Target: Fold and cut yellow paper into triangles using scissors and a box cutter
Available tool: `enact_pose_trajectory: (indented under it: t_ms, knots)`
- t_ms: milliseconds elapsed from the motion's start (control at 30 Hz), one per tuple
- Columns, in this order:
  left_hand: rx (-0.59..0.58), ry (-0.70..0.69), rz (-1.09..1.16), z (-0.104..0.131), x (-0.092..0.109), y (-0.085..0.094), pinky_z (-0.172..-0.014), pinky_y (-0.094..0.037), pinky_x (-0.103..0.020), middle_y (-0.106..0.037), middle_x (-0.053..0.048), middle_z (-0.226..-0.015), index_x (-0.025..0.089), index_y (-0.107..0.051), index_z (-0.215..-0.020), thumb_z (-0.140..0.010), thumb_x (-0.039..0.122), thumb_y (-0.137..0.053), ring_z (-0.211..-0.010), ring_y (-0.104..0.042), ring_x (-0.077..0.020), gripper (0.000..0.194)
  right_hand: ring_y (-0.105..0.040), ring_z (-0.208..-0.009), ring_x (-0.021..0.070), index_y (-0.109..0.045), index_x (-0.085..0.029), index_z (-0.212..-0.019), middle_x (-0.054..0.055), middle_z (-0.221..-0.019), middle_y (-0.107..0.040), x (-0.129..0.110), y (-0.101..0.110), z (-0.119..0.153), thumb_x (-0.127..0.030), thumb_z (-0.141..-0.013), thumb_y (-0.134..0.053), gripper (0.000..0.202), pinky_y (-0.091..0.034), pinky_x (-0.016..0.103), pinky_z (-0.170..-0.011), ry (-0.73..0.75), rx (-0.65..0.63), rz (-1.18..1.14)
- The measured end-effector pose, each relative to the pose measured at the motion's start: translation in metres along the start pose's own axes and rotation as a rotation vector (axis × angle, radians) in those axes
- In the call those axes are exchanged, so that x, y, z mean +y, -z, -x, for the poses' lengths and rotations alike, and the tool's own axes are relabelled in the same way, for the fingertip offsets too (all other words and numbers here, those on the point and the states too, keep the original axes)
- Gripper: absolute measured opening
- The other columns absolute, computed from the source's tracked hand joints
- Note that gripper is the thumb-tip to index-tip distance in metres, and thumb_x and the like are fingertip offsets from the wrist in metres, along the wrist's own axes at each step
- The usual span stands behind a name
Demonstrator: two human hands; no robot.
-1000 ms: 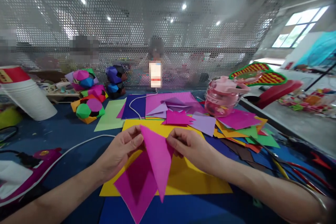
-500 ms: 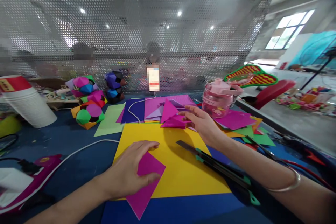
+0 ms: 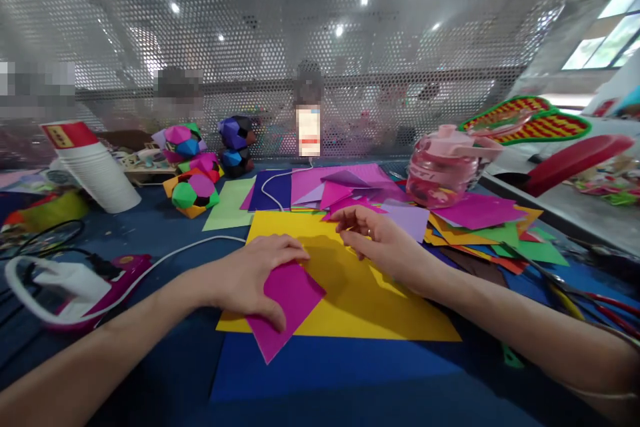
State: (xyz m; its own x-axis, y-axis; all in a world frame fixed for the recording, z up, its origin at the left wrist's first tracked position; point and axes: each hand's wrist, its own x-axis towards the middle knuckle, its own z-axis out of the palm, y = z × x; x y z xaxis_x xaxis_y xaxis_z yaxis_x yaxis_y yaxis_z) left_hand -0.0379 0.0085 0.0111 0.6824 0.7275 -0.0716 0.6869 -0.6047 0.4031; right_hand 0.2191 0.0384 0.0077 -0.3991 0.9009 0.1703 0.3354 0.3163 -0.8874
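Observation:
My left hand point(image 3: 253, 277) rests open, thumb apart from the fingers, on a magenta paper square point(image 3: 295, 300). The square lies cornerwise on a yellow sheet point(image 3: 345, 317), over a blue sheet point(image 3: 340, 363). Loosely curled, my right hand point(image 3: 373, 237) hovers above the yellow sheet with its thumb and fingers apart; nothing shows between them. Just behind its fingertips lie folded magenta paper pieces point(image 3: 336, 195). Under my right forearm a green end of a utility knife point(image 3: 511, 355) peeks out; the forearm hides the rest.
A pink bottle point(image 3: 437, 170) stands behind a stack of coloured paper point(image 3: 483, 211). Scissors point(image 3: 555, 273) lie at right. At left are stacked paper cups point(image 3: 97, 173), folded paper balls point(image 3: 195, 192) and a power strip point(image 3: 127, 280) with a white cable. A phone point(image 3: 309, 132) leans against the mesh.
My right hand has drawn back from the folded magenta pieces to over the yellow sheet, and its forearm now covers most of the knife. The view has shifted; my left hand stays on the square.

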Motion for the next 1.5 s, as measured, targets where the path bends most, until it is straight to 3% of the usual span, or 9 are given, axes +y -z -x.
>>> enact_pose_trajectory:
  t_ms: [267, 367, 533, 633, 767, 967, 1267, 1367, 1500]
  knots:
    - [0.180, 0.086, 0.129, -0.006, -0.009, -0.009, -0.074, -0.039, -0.031, -0.062, -0.001, -0.091, 0.020, -0.065, -0.090, -0.048, 0.053, -0.091, -0.087, -0.053, -0.0243, 0.059, -0.063, -0.089, 0.0173, -0.060, -0.018, -0.109, 0.009, -0.108, -0.068, -0.006, -0.026, 0.012, -0.027, -0.090, -0.054, 0.021, -0.050, 0.034, -0.080, 0.177, -0.152, 0.262]
    - [0.298, 0.117, 0.281, -0.010, -0.008, -0.011, -0.061, -0.031, -0.027, -0.052, 0.003, -0.066, 0.019, -0.056, -0.065, -0.064, 0.050, -0.082, -0.067, -0.045, -0.0171, 0.041, -0.064, -0.089, 0.0207, -0.060, -0.014, -0.114, 0.012, -0.108, -0.069, -0.009, -0.036, 0.016, -0.041, -0.091, -0.056, 0.035, -0.049, 0.034, -0.076, 0.133, -0.120, 0.302]
    - [0.401, 0.107, 0.517, -0.014, 0.007, -0.014, -0.058, -0.040, -0.025, -0.061, -0.001, -0.074, 0.019, -0.058, -0.082, -0.089, 0.058, -0.053, -0.065, -0.055, -0.0156, 0.041, -0.062, -0.077, 0.0174, -0.062, -0.016, -0.107, 0.006, -0.092, -0.070, -0.018, -0.044, 0.028, -0.046, -0.089, -0.058, 0.035, -0.043, 0.027, -0.063, 0.122, -0.079, 0.349]
    - [0.430, 0.123, 0.645, -0.013, 0.011, -0.017, -0.057, -0.047, -0.025, -0.066, -0.002, -0.077, 0.019, -0.057, -0.089, -0.087, 0.063, -0.054, -0.062, -0.061, -0.0156, 0.044, -0.055, -0.067, 0.0133, -0.062, -0.018, -0.084, 0.000, -0.076, -0.064, -0.019, -0.043, 0.031, -0.037, -0.087, -0.062, 0.019, -0.037, 0.025, -0.058, 0.155, -0.055, 0.403]
    - [0.457, 0.174, 0.712, -0.013, 0.007, -0.020, -0.038, -0.039, -0.022, -0.060, 0.003, -0.060, 0.019, -0.058, -0.093, -0.082, 0.065, -0.060, -0.043, -0.053, -0.0126, 0.048, -0.052, -0.063, 0.0118, -0.062, -0.017, -0.080, -0.001, -0.069, -0.061, -0.013, -0.032, 0.025, -0.029, -0.088, -0.062, 0.015, -0.035, 0.025, -0.057, 0.160, -0.015, 0.466]
    - [0.478, 0.195, 0.726, -0.013, -0.005, -0.020, -0.037, -0.035, -0.017, -0.052, 0.007, -0.049, 0.017, -0.058, -0.082, -0.079, 0.060, -0.066, -0.035, -0.044, -0.0070, 0.043, -0.064, -0.080, 0.0153, -0.065, -0.015, -0.099, 0.003, -0.091, -0.067, -0.007, 0.020, 0.012, -0.034, -0.095, -0.060, 0.020, -0.052, 0.033, -0.074, 0.076, 0.130, 0.598]
    - [0.424, 0.197, 0.724, -0.014, -0.013, -0.029, -0.042, -0.039, -0.020, -0.057, 0.005, -0.054, 0.018, -0.059, -0.086, -0.079, 0.059, -0.067, -0.043, -0.052, -0.0099, 0.043, -0.063, -0.103, 0.0218, -0.062, -0.018, -0.118, 0.008, -0.119, -0.063, -0.009, 0.149, 0.046, -0.039, -0.096, -0.058, 0.030, -0.053, 0.045, -0.089, -0.379, 0.736, 0.889]
    - [0.407, 0.204, 0.721, -0.012, -0.011, -0.030, -0.043, -0.039, -0.019, -0.057, 0.005, -0.057, 0.019, -0.059, -0.088, -0.083, 0.056, -0.065, -0.045, -0.053, -0.0100, 0.038, -0.062, -0.108, 0.0237, -0.061, -0.017, -0.120, 0.009, -0.123, -0.062, 0.002, 0.167, 0.051, -0.039, -0.096, -0.059, 0.033, -0.052, 0.047, -0.092, -0.554, 0.872, 0.956]
    - [0.393, 0.210, 0.713, -0.011, -0.011, -0.030, -0.043, -0.041, -0.020, -0.056, 0.005, -0.058, 0.019, -0.059, -0.086, -0.083, 0.051, -0.067, -0.047, -0.055, -0.0113, 0.033, -0.062, -0.106, 0.0231, -0.059, -0.018, -0.124, 0.010, -0.125, -0.061, 0.026, 0.175, 0.043, -0.038, -0.095, -0.061, 0.035, -0.054, 0.045, -0.089, -0.675, 0.867, 0.987]
